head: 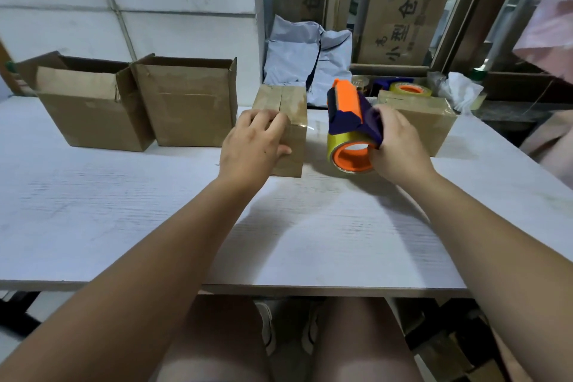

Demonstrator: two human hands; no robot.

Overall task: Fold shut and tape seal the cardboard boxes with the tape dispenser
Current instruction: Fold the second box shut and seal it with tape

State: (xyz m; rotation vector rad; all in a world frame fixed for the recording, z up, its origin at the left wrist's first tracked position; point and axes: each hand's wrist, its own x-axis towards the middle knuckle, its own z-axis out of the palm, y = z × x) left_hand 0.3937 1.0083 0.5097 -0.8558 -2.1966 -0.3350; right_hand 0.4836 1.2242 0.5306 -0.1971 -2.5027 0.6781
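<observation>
Head view: at centre frame the left hand [252,146] grips the small box [293,102], its flaps folded and apparently taped. Just right, the right hand [398,149] clasps the tape dispenser [348,115]. Behind it the sealed box [431,127] looks finished. The open boxes [90,115] at upper left await folding and taping.

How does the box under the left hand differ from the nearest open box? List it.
The small box, held by the left hand, has flaps folded shut; the open box has them upright. The small box is smaller than the open box. Both are brown cardboard on the table.
</observation>
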